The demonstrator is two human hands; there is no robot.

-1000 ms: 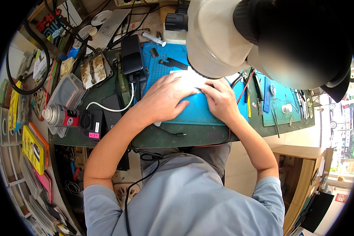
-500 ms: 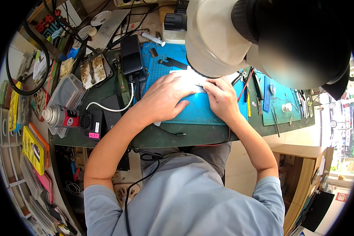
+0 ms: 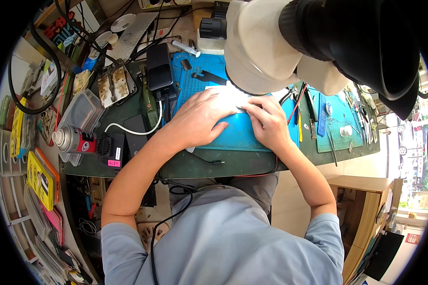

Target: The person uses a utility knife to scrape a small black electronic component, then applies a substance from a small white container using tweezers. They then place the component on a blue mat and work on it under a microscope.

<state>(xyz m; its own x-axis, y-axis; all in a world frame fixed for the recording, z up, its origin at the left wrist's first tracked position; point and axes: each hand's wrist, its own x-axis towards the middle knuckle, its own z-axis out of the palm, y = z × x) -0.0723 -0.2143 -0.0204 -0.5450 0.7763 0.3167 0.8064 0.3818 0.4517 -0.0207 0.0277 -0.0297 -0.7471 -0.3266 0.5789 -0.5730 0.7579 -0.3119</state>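
A white stereo microscope (image 3: 257, 47) stands over the blue mat (image 3: 230, 135), with bright light glaring under its lens. My left hand (image 3: 199, 116) rests open at the lit spot, thumb apart on the mat, fingertips washed out by the glare. My right hand (image 3: 268, 121) is bent with thumb and forefinger closed at a small pale piece (image 3: 238, 107) under the lens. I cannot make out that piece or what exactly the fingers grip.
Left on the bench are a spray can (image 3: 73, 140), a black power bank or device (image 3: 159, 66), a stained metal plate (image 3: 110, 86) and cables. A syringe (image 3: 185, 48) lies behind. Hand tools (image 3: 310, 107) and a second mat (image 3: 335, 142) are on the right.
Both hands stay in almost the same place; my right fingers have shifted very slightly at the lit spot. The microscope's black eyepieces now show sharply where they were hazy.
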